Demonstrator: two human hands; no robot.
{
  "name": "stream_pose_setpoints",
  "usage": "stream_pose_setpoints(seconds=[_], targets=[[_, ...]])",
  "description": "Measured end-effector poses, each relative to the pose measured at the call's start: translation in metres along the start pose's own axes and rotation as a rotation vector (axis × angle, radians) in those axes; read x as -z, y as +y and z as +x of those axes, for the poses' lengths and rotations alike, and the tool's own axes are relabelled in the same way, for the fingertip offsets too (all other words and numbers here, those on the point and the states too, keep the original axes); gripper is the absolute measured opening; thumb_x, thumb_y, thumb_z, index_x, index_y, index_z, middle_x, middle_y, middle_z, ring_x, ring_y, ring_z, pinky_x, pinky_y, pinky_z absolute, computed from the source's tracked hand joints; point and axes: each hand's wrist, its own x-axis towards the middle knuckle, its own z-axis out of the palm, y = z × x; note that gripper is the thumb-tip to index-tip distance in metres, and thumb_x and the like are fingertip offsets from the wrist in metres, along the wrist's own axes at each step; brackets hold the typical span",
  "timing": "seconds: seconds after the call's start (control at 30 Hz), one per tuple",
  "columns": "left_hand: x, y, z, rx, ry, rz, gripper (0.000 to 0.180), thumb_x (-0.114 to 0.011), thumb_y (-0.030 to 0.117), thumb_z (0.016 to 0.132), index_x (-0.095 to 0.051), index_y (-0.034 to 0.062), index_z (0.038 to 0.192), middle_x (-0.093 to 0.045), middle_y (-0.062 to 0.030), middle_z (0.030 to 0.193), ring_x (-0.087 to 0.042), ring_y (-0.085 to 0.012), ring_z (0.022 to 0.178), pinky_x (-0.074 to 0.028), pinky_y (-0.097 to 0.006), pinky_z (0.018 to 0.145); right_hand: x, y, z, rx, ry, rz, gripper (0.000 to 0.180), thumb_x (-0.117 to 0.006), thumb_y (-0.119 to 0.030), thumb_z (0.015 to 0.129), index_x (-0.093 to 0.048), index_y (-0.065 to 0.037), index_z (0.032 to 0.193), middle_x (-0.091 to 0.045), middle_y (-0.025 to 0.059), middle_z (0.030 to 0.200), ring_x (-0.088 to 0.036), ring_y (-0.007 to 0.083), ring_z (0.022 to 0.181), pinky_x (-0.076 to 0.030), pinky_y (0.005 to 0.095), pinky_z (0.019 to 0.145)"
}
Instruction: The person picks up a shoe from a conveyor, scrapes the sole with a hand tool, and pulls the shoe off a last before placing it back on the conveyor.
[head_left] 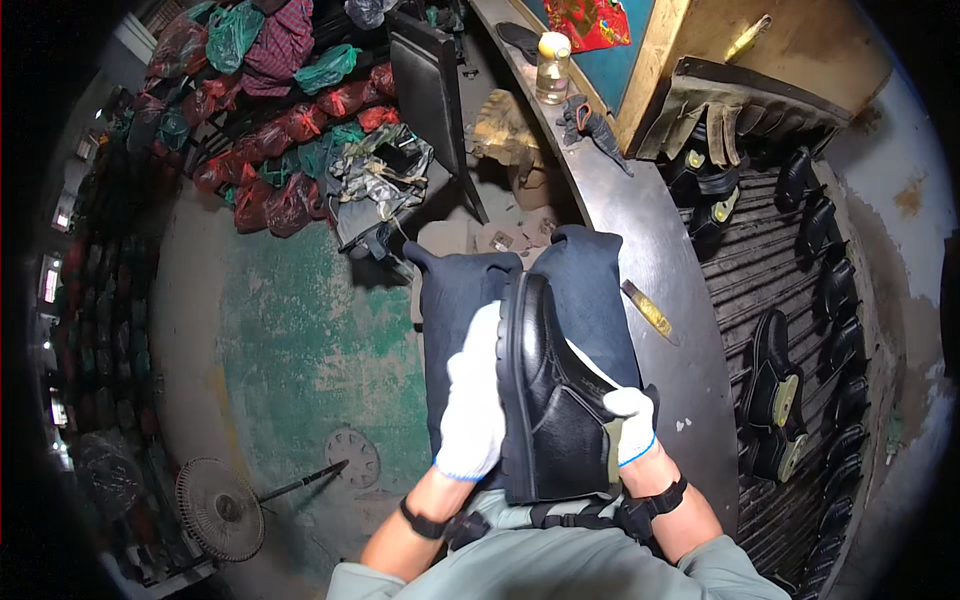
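Note:
A black leather ankle boot (570, 440) lies on its side over my lap, its toe pointing away from me and its thick ridged sole facing left. My left hand (470, 400), in a white knit glove, presses along the sole with the fingers stretched toward the toe. On the other side, my right hand (632, 415), gloved the same way, has its fingers curled at the boot's opening, where a pale lining shows. Both hands hold the boot between them. Dark blue cloth (465, 300) covers my knees beneath it.
Along my right runs a metal bench (680, 370) with a short yellow tool (648, 310) on it and a bottle (552, 70) farther back. Black boots (775, 380) stand on a slatted rack beyond. A fan (220, 508) is at lower left; bagged bundles (290, 205) are piled far left.

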Motion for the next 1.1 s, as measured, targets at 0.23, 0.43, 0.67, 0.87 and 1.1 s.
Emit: stream_pose_setpoints(seconds=[0.23,0.43,0.67,0.87,1.1], targets=[[0.020,-0.057,0.005,0.169,0.182,0.121,0.057,-0.041,0.040,0.124,-0.044,0.0038,0.168,-0.055,-0.0106,0.166,-0.053,-0.0216,0.149,-0.038,-0.042,0.130,-0.044,-0.007,0.004,0.171,0.320,-1.221,0.098,-0.082,-0.017,0.099,-0.026,0.004,0.176,-0.055,0.0229,0.158,-0.066,0.0250,0.128,-0.052,0.0344,0.113],[0.037,-0.026,0.008,0.552,0.018,-0.547,0.087,-0.040,0.077,0.112,-0.054,0.0049,0.159,-0.067,-0.0187,0.143,-0.068,-0.0344,0.125,-0.057,-0.049,0.112,-0.005,-0.020,0.021,0.216,0.192,-0.506,0.052,-0.064,-0.015,0.112,-0.053,0.005,0.159,-0.078,0.0162,0.118,-0.076,0.0211,0.095,-0.063,0.0337,0.089],[0.044,-0.013,-0.008,0.577,0.090,-0.513,0.083,-0.043,0.074,0.112,-0.056,0.0048,0.156,-0.068,-0.0154,0.142,-0.068,-0.0303,0.125,-0.056,-0.045,0.111,-0.015,-0.009,0.042,0.147,0.091,-0.553,0.047,-0.066,-0.018,0.111,-0.062,0.007,0.151,-0.079,0.0153,0.119,-0.077,0.0224,0.098,-0.062,0.0366,0.092],[0.048,-0.011,-0.017,0.572,0.132,-0.506,0.079,-0.047,0.071,0.113,-0.057,0.0047,0.154,-0.068,-0.0125,0.141,-0.067,-0.0267,0.125,-0.056,-0.041,0.111,-0.034,-0.001,0.045,0.099,0.101,-0.736,0.044,-0.068,-0.009,0.109,-0.063,0.008,0.149,-0.077,0.0082,0.110,-0.071,0.0140,0.097,-0.059,0.0290,0.091],[0.041,-0.022,-0.006,0.344,0.144,-0.488,0.092,-0.042,0.083,0.107,-0.056,0.0073,0.158,-0.068,-0.0132,0.145,-0.065,-0.0300,0.131,-0.050,-0.046,0.120,-0.031,-0.009,0.026,0.384,0.108,-1.073,0.054,-0.082,-0.005,0.097,-0.067,0.000,0.148,-0.073,0.0061,0.116,-0.066,0.0088,0.101,-0.056,0.0270,0.092]])
